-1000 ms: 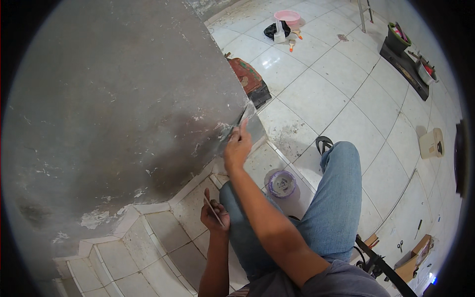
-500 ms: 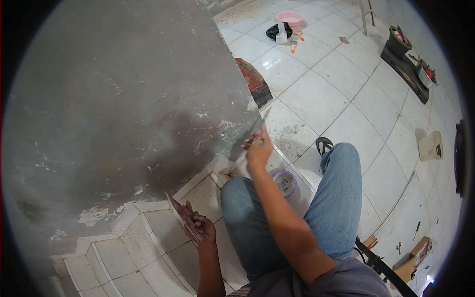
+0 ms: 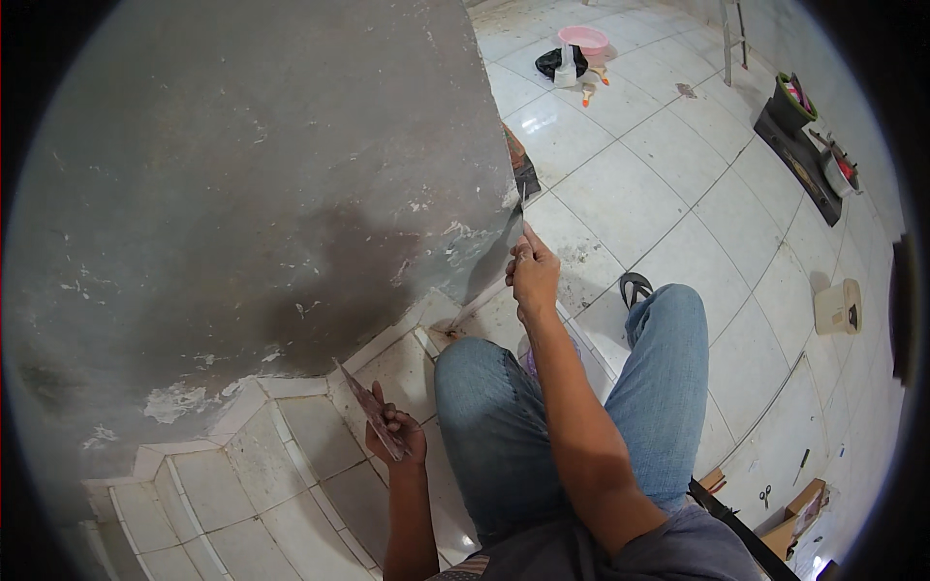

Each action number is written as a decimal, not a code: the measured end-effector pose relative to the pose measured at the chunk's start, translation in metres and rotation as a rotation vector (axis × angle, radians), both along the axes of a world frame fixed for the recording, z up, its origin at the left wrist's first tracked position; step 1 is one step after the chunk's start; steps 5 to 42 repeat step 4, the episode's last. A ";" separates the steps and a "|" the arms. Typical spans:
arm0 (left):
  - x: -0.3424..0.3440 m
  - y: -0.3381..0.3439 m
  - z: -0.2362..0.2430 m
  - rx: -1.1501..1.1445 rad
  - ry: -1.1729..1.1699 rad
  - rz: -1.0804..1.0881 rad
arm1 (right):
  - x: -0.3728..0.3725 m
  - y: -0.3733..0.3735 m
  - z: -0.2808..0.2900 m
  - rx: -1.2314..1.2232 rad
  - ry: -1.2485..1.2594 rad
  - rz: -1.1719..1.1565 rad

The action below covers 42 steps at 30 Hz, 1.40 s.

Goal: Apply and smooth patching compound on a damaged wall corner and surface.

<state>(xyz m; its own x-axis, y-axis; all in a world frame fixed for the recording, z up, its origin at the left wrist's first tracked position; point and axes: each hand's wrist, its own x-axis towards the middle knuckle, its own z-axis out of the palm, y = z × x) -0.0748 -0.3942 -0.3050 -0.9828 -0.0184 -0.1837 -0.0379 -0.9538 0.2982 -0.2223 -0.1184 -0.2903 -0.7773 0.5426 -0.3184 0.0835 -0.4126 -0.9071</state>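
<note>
My right hand (image 3: 535, 273) is closed round the handle of a putty knife (image 3: 524, 201). Its thin blade points away from me at the edge of the grey wall (image 3: 291, 165); whether it touches the plaster I cannot tell. Lower down, my left hand (image 3: 399, 436) grips a flat, stained reddish-brown board (image 3: 371, 407), held tilted above the tiled steps. Between my knees a purple-rimmed bowl (image 3: 531, 362) is mostly hidden by my right forearm. Flaked white patches (image 3: 177, 401) mark the foot of the wall.
Tiled steps (image 3: 286, 455) run down the left below the wall. Far off on the tiles are a pink basin (image 3: 584, 39), a black bag (image 3: 554, 64) and brushes (image 3: 588, 94). To the right stand a dark bucket (image 3: 790, 111), a beige container (image 3: 837, 307) and a cardboard box (image 3: 796, 515).
My right hand and the putty knife have shifted slightly away from me, the blade now more upright. My forearm covers more of the bowl. The left hand still holds the board; the view has turned slightly.
</note>
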 end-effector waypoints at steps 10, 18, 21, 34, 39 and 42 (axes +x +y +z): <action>0.001 -0.007 -0.005 0.026 0.067 -0.039 | 0.002 0.003 0.006 0.036 -0.005 0.001; 0.001 -0.007 -0.005 0.026 0.067 -0.039 | 0.002 0.003 0.006 0.036 -0.005 0.001; 0.001 -0.007 -0.005 0.026 0.067 -0.039 | 0.002 0.003 0.006 0.036 -0.005 0.001; 0.001 -0.007 -0.005 0.026 0.067 -0.039 | 0.002 0.003 0.006 0.036 -0.005 0.001; 0.001 -0.007 -0.005 0.026 0.067 -0.039 | 0.002 0.003 0.006 0.036 -0.005 0.001; 0.001 -0.007 -0.005 0.026 0.067 -0.039 | 0.002 0.003 0.006 0.036 -0.005 0.001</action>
